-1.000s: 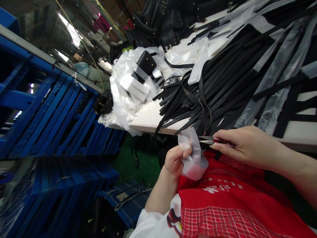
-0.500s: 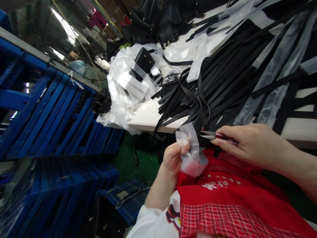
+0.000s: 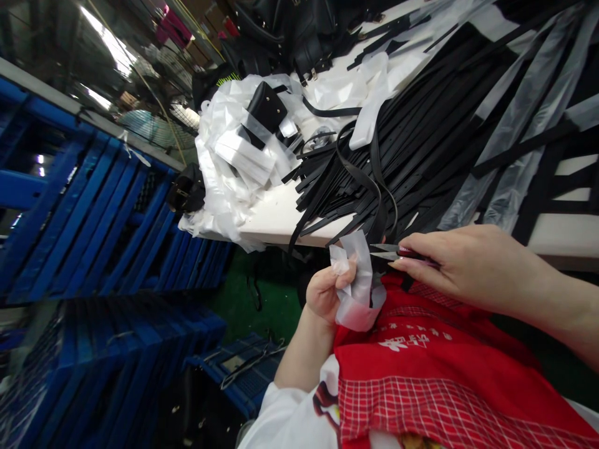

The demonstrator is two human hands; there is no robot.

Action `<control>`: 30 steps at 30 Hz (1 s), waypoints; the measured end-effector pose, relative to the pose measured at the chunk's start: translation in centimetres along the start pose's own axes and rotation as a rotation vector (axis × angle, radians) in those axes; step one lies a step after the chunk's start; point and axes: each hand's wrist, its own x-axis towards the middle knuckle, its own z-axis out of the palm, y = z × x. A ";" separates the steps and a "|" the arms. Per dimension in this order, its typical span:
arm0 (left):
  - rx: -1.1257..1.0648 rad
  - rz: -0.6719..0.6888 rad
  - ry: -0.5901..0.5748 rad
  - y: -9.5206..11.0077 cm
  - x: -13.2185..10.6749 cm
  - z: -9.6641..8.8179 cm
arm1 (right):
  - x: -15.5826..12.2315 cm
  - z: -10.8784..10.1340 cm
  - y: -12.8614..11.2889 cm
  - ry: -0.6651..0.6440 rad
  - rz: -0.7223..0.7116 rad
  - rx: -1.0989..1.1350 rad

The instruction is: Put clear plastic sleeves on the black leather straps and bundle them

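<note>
My left hand (image 3: pixel 329 290) is closed on a curled strip of translucent white plastic film (image 3: pixel 358 312), held in front of the table edge. A pair of small pointed snips (image 3: pixel 386 251) sits in my right hand (image 3: pixel 449 262), its blades pointing left toward the film. Behind the blades, black straps (image 3: pixel 379 218) hang down over the table edge. Whether the blades touch the film or a strap I cannot tell. On the table beyond lies a large spread of black straps (image 3: pixel 421 137).
White plastic wrapping (image 3: pixel 224 168) is heaped on the table's left end, with a black bag piece (image 3: pixel 266 106) in it. Black bags (image 3: pixel 299 37) lie at the back. Blue crates (image 3: pixel 84 218) are stacked at left; another crate (image 3: pixel 248 368) stands below.
The snips and my right hand have shifted slightly left, closer to the plastic film. My left hand keeps its hold on the film. The view has moved a little.
</note>
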 end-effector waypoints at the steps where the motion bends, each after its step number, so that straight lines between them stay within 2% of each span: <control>1: -0.035 -0.021 -0.026 0.1 0.0 0.1 | 0.0 -0.1 0.0 0.003 0.000 -0.017; 8: -0.158 -0.070 -0.112 0.4 0.0 0.4 | 0.2 -0.4 0.1 0.071 0.003 0.043; 16: -0.247 -0.077 -0.234 0.2 0.2 -0.3 | 0.2 -0.8 -0.1 0.040 -0.039 -0.093; 22: -0.277 -0.060 -0.246 0.4 0.2 0.2 | -0.4 -0.5 -0.1 0.108 0.010 -0.075; 27: -0.244 -0.053 -0.207 0.4 0.2 0.5 | -1.0 -0.8 -0.5 0.103 0.020 -0.071; 30: -0.257 -0.034 -0.227 0.3 0.3 0.3 | -1.0 -1.0 -0.7 0.089 0.007 -0.066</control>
